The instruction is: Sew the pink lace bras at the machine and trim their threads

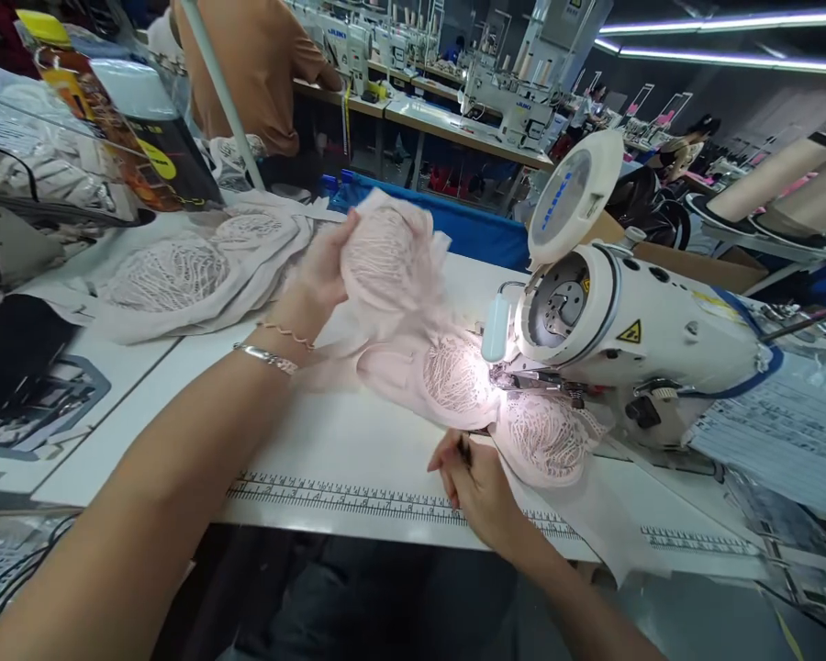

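Motion blur smears the lifted lace piece (389, 257) in our left hand (327, 262), so we cannot tell whether its trailing end joins the bra (547, 436) below and to the right of those fingers. Our left fingers are closed on the near side of the piece, their tips partly hidden by it. Our right hand (482, 487) is curled around a small dark object (463, 448), mostly covered by the fingers, and we cannot make out what it is. The needle area is hard to read, washed out by the lamp's glare, and our right forearm is cut off at the lower edge of view. The bra is pale pink, with webbed lace over two rounded cups and smooth fabric along its border; it lies just beyond and to the right of our right fingers, partly under the head of the sewing machine (681, 321). More lace cups (172, 275) lie in a layered pile to the left of our left fingers. Between our two hands the white tabletop (358, 441) is open toward us, and a printed ruler strip (344, 496) runs along its front edge, passing behind our right wrist.
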Available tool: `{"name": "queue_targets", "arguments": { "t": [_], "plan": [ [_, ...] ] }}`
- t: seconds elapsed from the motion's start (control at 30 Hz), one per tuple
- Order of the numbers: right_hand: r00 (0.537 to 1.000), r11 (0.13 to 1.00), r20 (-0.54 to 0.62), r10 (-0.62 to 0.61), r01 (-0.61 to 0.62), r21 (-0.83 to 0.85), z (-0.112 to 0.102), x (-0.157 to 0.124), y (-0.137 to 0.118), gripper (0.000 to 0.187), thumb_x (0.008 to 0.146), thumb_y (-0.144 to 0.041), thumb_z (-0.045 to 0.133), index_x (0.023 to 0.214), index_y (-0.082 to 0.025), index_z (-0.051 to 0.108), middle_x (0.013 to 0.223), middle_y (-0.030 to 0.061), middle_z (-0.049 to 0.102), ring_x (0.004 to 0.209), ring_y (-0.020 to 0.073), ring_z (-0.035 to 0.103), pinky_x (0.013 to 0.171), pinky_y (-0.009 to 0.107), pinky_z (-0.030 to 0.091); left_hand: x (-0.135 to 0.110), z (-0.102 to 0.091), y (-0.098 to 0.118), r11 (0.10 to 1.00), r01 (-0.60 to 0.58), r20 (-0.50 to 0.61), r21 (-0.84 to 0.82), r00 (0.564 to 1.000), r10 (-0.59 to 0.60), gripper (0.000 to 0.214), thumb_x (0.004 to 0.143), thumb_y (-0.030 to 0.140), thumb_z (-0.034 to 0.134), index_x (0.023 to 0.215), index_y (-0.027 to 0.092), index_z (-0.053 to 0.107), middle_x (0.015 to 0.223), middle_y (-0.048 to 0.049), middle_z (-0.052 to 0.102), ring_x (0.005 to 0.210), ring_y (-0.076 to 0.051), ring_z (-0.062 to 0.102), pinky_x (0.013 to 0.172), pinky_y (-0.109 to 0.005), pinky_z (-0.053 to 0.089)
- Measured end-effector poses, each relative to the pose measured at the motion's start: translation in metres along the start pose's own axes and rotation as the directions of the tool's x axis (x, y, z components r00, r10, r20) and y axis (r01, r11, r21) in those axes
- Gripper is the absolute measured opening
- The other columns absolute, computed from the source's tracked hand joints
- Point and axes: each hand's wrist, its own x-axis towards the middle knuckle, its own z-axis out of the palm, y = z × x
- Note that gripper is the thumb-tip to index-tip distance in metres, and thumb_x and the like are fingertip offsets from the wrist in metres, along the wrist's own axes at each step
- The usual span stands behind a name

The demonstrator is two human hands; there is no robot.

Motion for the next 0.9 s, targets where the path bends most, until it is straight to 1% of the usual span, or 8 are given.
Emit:
{"name": "queue_targets", "arguments": {
  "t": [0.1, 0.2, 0.33, 0.43, 0.6, 0.73, 0.83, 0.9],
  "plan": [
    [0.979, 0.904, 0.144, 0.147, -0.192, 0.382, 0.018, 0.041, -0.011, 0.053, 0.091, -0.069, 0.052, 0.071, -0.021, 0.053, 0.048, -0.0107, 0.026, 0.040, 0.0064, 0.017, 0.037, 0.020, 0.015, -0.010, -0.023, 0.000, 0.977, -0.201, 0.053, -0.069, 0.977, 0.205, 0.069, 0.096, 0.060, 0.015, 0.144, 0.018, 0.043, 0.115, -0.0054, 0.071, 0.129, -0.025, 0.048, 0.108, -0.054, 0.039],
    [0.935, 0.628, 0.288, 0.206, -0.352, 0.694, 0.027, 0.085, -0.032, 0.055, 0.096, -0.067, 0.043, 0.067, -0.020, 0.052, 0.049, -0.0101, 0.025, 0.042, 0.0072, 0.011, 0.037, 0.019, 0.014, -0.012, -0.032, -0.001, 0.955, -0.296, 0.008, -0.005, 0.955, 0.296, 0.076, 0.092, 0.067, 0.012, 0.144, 0.019, 0.040, 0.119, -0.0048, 0.071, 0.135, -0.025, 0.040, 0.111, -0.055, 0.034],
    [0.973, 0.344, 0.135, 0.185, -0.193, 0.919, 0.030, 0.123, -0.056, 0.041, 0.104, -0.033, 0.035, 0.070, -0.019, 0.051, 0.057, -0.0078, 0.026, 0.045, 0.0086, 0.015, 0.038, 0.016, 0.022, -0.012, -0.033, 0.000, 0.937, -0.334, 0.026, 0.104, 0.942, 0.334, 0.088, 0.088, 0.076, 0.005, 0.144, 0.018, 0.040, 0.122, -0.0050, 0.070, 0.137, -0.025, 0.038, 0.112, -0.055, 0.031],
    [0.978, 0.257, 0.021, 0.208, -0.075, 0.964, 0.031, 0.134, -0.062, 0.041, 0.105, -0.028, 0.030, 0.069, -0.019, 0.048, 0.058, -0.0081, 0.022, 0.045, 0.0091, 0.015, 0.037, 0.016, 0.021, -0.013, -0.033, 0.002, 0.912, -0.356, 0.033, 0.205, 0.933, 0.357, 0.091, 0.088, 0.075, -0.002, 0.143, 0.018, 0.043, 0.119, -0.0042, 0.071, 0.135, -0.024, 0.041, 0.113, -0.054, 0.030],
    [0.965, 0.241, -0.069, 0.253, 0.006, 0.971, 0.026, 0.142, -0.065, 0.044, 0.107, -0.028, 0.028, 0.067, -0.020, 0.045, 0.056, -0.0089, 0.021, 0.043, 0.0088, 0.013, 0.037, 0.016, 0.020, -0.012, -0.035, -0.003, 0.928, -0.337, 0.010, 0.160, 0.940, 0.340, 0.081, 0.094, 0.060, -0.004, 0.143, 0.016, 0.043, 0.119, -0.0057, 0.071, 0.136, -0.024, 0.039, 0.113, -0.056, 0.030],
    [0.953, 0.339, -0.121, 0.277, 0.021, 0.941, 0.028, 0.144, -0.061, 0.042, 0.106, -0.028, 0.033, 0.067, -0.020, 0.044, 0.054, -0.0093, 0.020, 0.043, 0.0085, 0.013, 0.038, 0.017, 0.020, -0.013, -0.035, 0.006, 0.946, -0.319, -0.026, 0.058, 0.947, 0.321, 0.075, 0.094, 0.059, 0.007, 0.144, 0.016, 0.043, 0.129, -0.0055, 0.067, 0.142, -0.025, 0.032, 0.116, -0.059, 0.028],
    [0.960, 0.430, -0.108, 0.258, -0.014, 0.903, 0.032, 0.131, -0.054, 0.040, 0.104, -0.034, 0.042, 0.066, -0.021, 0.045, 0.052, -0.0098, 0.021, 0.043, 0.0084, 0.013, 0.038, 0.019, 0.018, -0.028, -0.042, 0.031, 0.888, -0.459, -0.051, -0.009, 0.887, 0.458, 0.074, 0.092, 0.065, 0.023, 0.148, 0.020, 0.041, 0.149, 0.0005, 0.052, 0.147, -0.028, 0.027, 0.121, -0.057, 0.025],
    [0.983, 0.510, -0.026, 0.184, -0.072, 0.857, 0.031, 0.114, -0.047, 0.039, 0.100, -0.044, 0.049, 0.069, -0.021, 0.052, 0.050, -0.0103, 0.023, 0.043, 0.0085, 0.014, 0.039, 0.021, 0.017, -0.051, -0.051, 0.051, 0.842, -0.539, -0.108, -0.035, 0.839, 0.533, 0.073, 0.093, 0.065, 0.025, 0.152, 0.025, 0.037, 0.155, 0.0049, 0.044, 0.150, -0.032, 0.025, 0.122, -0.057, 0.024]
  ]
}}
